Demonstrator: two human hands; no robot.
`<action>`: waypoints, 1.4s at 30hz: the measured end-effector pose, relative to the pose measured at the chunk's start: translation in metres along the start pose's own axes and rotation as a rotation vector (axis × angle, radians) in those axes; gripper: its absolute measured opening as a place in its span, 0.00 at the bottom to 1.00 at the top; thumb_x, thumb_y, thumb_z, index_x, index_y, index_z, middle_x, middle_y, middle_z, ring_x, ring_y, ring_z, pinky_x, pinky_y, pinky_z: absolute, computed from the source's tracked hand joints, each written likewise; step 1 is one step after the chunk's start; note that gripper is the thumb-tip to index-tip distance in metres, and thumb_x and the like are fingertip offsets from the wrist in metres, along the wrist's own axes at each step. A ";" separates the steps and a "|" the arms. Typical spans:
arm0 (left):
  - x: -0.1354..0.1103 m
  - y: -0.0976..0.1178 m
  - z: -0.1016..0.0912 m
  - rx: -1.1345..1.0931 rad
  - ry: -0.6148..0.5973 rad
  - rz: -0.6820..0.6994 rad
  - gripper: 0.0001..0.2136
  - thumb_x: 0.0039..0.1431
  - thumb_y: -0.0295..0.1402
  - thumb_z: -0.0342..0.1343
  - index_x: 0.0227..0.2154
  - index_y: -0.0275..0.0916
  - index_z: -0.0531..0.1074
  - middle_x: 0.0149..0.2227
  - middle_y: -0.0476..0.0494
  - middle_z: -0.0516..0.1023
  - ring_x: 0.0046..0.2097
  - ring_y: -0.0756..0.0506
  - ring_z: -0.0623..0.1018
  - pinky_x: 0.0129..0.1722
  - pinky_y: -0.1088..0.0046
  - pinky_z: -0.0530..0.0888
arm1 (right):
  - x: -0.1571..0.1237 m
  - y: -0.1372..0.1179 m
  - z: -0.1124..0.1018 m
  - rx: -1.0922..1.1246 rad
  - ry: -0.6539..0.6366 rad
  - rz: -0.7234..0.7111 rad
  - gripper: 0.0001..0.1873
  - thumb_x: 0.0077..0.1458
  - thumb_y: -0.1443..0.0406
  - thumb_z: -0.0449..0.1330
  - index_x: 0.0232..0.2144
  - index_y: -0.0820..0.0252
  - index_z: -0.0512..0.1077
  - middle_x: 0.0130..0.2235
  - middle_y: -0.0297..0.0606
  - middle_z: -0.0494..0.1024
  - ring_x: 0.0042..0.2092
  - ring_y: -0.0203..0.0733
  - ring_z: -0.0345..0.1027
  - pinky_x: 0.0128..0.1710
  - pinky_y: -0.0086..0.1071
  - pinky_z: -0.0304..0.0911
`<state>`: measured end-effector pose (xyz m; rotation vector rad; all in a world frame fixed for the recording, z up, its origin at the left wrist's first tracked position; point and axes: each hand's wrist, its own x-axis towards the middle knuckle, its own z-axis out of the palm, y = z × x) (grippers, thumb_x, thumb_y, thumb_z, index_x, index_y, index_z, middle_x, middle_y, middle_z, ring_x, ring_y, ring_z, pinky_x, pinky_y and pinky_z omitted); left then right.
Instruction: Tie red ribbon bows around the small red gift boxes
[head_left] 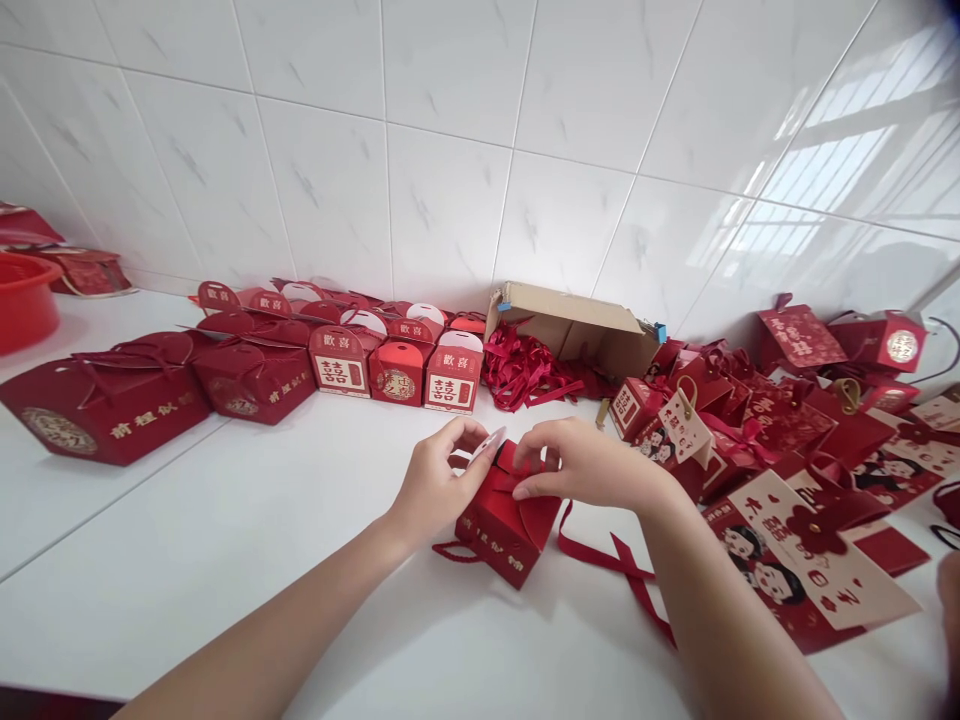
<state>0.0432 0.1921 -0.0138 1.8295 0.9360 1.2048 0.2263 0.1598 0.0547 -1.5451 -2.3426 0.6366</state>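
A small red gift box (pixel 501 525) with gold characters stands on the white table in front of me, tilted toward the right in view. At its upper left, my left hand (pixel 439 482) is closed, its thumb along a pale-edged flap (pixel 489 442) of the box. My right hand (pixel 574 462) curls over the lid from the right, thumb against the folded top and fingers bent. Its fingertips are partly hidden. A loose dark red ribbon (pixel 596 552) trails from beside the box under my right forearm. A red cord loop shows at the box's lower left.
Rows of red boxes (pixel 259 385) line the back left. A cardboard carton (pixel 574 310) spills red ribbons (pixel 517 370) near the tiled wall. Many red bags and boxes (pixel 795 540) crowd the right. A red basin (pixel 26 305) stands far left. Part of another person shows at the right edge.
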 end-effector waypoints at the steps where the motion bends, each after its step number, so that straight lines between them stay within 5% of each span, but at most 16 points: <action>1: 0.000 0.000 0.000 -0.010 0.000 -0.001 0.10 0.58 0.42 0.56 0.30 0.40 0.69 0.30 0.49 0.74 0.33 0.49 0.75 0.31 0.76 0.74 | 0.000 -0.002 0.001 -0.011 -0.009 -0.011 0.07 0.51 0.61 0.63 0.30 0.58 0.75 0.32 0.35 0.76 0.32 0.37 0.66 0.30 0.29 0.58; 12: 0.000 0.000 0.000 -0.025 0.001 -0.002 0.10 0.57 0.41 0.57 0.30 0.39 0.69 0.30 0.48 0.74 0.33 0.49 0.74 0.30 0.77 0.74 | 0.005 -0.005 0.015 -0.088 0.000 -0.005 0.02 0.50 0.68 0.57 0.26 0.59 0.69 0.30 0.36 0.75 0.30 0.36 0.64 0.29 0.29 0.57; 24: 0.000 -0.002 -0.001 -0.025 -0.013 -0.008 0.09 0.57 0.41 0.56 0.31 0.39 0.69 0.31 0.48 0.74 0.34 0.49 0.74 0.32 0.76 0.73 | 0.008 -0.010 0.022 -0.150 0.010 0.057 0.07 0.55 0.70 0.53 0.25 0.59 0.61 0.30 0.38 0.70 0.30 0.37 0.60 0.29 0.31 0.54; 34: -0.001 -0.007 0.001 -0.048 -0.003 -0.039 0.08 0.57 0.39 0.56 0.31 0.40 0.69 0.32 0.49 0.73 0.34 0.49 0.74 0.32 0.76 0.73 | -0.028 -0.024 -0.010 0.378 0.707 -0.303 0.05 0.62 0.63 0.50 0.33 0.54 0.62 0.38 0.38 0.67 0.38 0.41 0.62 0.38 0.35 0.61; 37: -0.001 -0.006 0.001 -0.062 0.005 -0.033 0.09 0.59 0.40 0.54 0.30 0.40 0.68 0.30 0.49 0.72 0.34 0.49 0.74 0.30 0.77 0.72 | -0.048 -0.032 -0.019 0.616 0.929 -0.372 0.07 0.60 0.59 0.53 0.30 0.51 0.60 0.33 0.37 0.61 0.36 0.44 0.61 0.37 0.39 0.61; 42: -0.002 -0.007 -0.003 -0.078 0.027 -0.027 0.11 0.62 0.41 0.50 0.29 0.40 0.67 0.29 0.50 0.71 0.32 0.50 0.74 0.30 0.77 0.71 | -0.060 -0.032 -0.029 0.996 0.924 -0.509 0.12 0.51 0.63 0.61 0.25 0.50 0.59 0.27 0.30 0.42 0.24 0.39 0.42 0.27 0.36 0.55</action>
